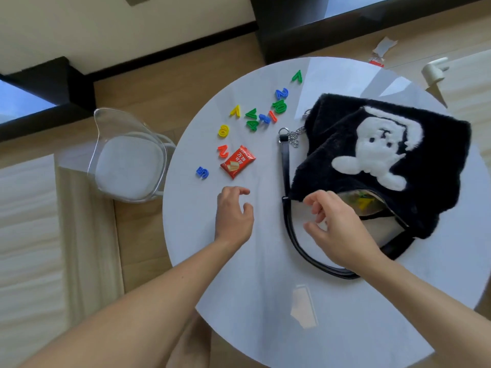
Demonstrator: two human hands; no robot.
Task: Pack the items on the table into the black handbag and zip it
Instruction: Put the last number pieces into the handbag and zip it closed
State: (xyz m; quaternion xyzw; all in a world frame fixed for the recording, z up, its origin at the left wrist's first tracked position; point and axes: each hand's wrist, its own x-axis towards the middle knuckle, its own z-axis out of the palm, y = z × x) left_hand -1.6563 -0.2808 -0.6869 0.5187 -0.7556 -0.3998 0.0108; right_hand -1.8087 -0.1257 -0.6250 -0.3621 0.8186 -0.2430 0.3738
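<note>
Round, glossy white tabletop (265, 301); wood floor (164, 75); clear chair (127, 166) at left. Black fuzzy handbag (332, 123) with white cartoon figure lies on the tabletop's right side, mouth unzipped. Red snack packet (237, 162) has white Chinese characters. Plastic numbers (279, 105) scattered beyond. Left hand (232, 216) hovers empty, fingers loosely curled; right hand (337, 229) at bag mouth, grip unclear.

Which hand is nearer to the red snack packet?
Left. The left hand hovers just short of the red snack packet; the right hand is farther off, at the black furry handbag's opening.
</note>
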